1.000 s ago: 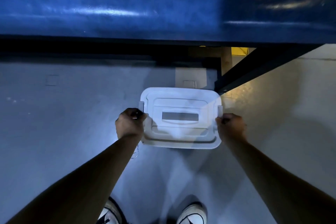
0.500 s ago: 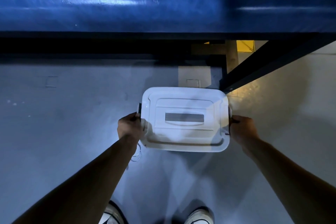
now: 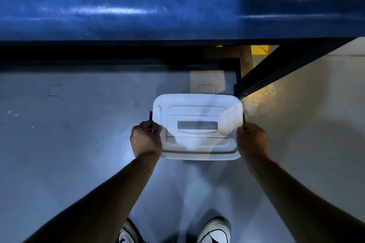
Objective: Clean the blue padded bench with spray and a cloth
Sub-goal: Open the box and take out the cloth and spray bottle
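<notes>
A person stood over a grey floor (image 3: 69, 144), both arms reaching down to a white lidded plastic box (image 3: 197, 126) in the centre of the frame. The left hand (image 3: 145, 139) was curled round the dark latch on the box's left side and the right hand (image 3: 251, 140) gripped the matching latch on the right, so each hand was closed on an end of the box rather than spread flat. The box's long axis ran left to right across the frame, square to the person, with its lid in place; whether it rested on the floor or hung just above it could not be told. The blue padded bench (image 3: 118, 6), the worktop to be cleaned, filled the whole upper part of the frame, its near edge lying straight ahead of the hands and beyond the box, its long axis also running left to right. A black frame leg (image 3: 286, 65) slanted down from the bench at the upper right, ending just beside the box's far right corner. Neither spray nor cloth was in sight; they were probably inside the box, so the job looked barely begun. Both hands were about equally near the bench, and the next move seemed to turn on undoing the two latches and lifting the lid. White shoes (image 3: 214, 230) showed at the bottom edge.
</notes>
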### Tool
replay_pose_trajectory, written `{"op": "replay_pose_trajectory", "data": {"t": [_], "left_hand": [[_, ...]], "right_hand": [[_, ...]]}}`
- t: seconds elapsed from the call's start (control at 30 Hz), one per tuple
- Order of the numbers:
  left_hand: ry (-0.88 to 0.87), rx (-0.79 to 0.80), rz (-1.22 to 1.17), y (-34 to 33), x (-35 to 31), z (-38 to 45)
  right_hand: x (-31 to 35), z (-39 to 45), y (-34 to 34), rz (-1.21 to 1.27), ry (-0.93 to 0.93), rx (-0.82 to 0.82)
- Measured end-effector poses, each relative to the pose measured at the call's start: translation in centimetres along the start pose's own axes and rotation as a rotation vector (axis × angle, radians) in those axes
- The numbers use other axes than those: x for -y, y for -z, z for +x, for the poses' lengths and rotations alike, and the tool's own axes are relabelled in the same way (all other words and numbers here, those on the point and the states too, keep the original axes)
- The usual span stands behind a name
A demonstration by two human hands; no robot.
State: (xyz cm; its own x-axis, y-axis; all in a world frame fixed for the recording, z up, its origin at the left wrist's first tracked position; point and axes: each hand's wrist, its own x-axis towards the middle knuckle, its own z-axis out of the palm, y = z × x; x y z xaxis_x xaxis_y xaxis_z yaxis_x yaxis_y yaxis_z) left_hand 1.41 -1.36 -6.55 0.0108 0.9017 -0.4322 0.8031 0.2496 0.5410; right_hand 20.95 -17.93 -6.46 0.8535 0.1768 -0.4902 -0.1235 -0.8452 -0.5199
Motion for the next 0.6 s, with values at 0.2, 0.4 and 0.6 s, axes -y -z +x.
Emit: {"op": "replay_pose_trajectory", "data": {"t": [0.2,0.4,0.6], "left_hand": [[-0.13,0.004,0.005,1.3,-0.3,-0.1],[-0.309,0.083,0.022,2.8,-4.5,-1.4],[-0.56,0.233,-0.037,0.5,-12.2,-6.1]], "right_hand": [[0.9,-1.3,1.5,0.071,-0.016,-0.003],[0.0,-4.6,5.4,0.156,-0.165,-0.036],[-5.3,-7.4,9.7,0.315,-0.358,-0.105]]}}
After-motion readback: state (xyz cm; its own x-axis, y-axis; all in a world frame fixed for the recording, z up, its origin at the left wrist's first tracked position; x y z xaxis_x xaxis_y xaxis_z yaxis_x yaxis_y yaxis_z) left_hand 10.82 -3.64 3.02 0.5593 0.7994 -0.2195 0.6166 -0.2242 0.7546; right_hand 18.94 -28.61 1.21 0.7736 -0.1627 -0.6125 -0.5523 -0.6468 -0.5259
